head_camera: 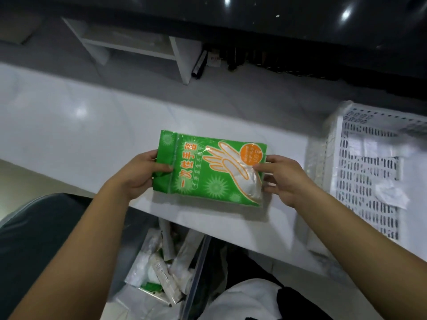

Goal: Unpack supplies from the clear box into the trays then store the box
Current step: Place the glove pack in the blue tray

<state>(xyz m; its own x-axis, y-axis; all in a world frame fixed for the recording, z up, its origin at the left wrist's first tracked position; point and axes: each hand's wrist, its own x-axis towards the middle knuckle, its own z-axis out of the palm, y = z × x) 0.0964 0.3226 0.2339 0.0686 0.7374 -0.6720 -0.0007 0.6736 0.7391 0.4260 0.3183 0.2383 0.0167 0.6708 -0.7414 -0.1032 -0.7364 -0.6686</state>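
Observation:
A green pack of disposable gloves [203,172] with a white hand drawing and an orange circle is held flat above the white table [80,125]. My left hand [141,174] pinches its left edge and my right hand [284,179] pinches its right edge. Below the table's front edge, the clear box [198,262] sits low by my legs with several white and green packets [161,266] inside. A white perforated tray [365,172] stands on the table just right of my right hand, holding a few pale packets.
A white shelf unit [138,47] stands on the floor beyond the table, with dark cables and a socket strip [242,58] beside it. A dark surface runs along the top. A grey seat [34,227] is at the lower left.

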